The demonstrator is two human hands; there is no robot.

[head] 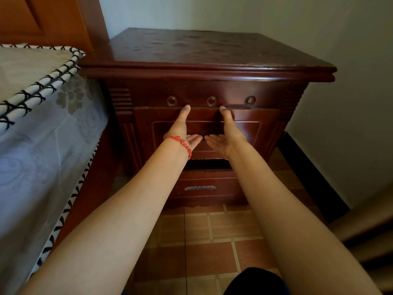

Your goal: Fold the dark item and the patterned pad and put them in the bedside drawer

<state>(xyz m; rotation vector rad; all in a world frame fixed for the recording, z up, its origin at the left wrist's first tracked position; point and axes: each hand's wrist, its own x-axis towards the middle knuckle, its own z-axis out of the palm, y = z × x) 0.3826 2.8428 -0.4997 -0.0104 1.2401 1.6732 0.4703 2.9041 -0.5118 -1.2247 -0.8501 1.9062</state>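
Note:
The dark red bedside table (212, 50) stands beside the bed. Both my hands lie on its upper drawer front (246, 130). My left hand (182, 130), with a red bead bracelet at the wrist, has its thumb up at the drawer's top edge and its fingers straight, pointing right. My right hand (228, 135) mirrors it, thumb up and fingers pointing left. The fingertips nearly meet at the drawer's middle, and neither hand holds anything. The drawer front sits level with the cabinet face. Neither a dark item nor a folded patterned pad shows.
A lower drawer (202, 188) with a metal handle sits below a dark gap. On the left, the bed (42, 135) carries a grey floral sheet and a mat with black-and-white trim. Brown floor tiles (212, 241) lie below, a pale wall on the right, and something dark (255, 279) at the bottom edge.

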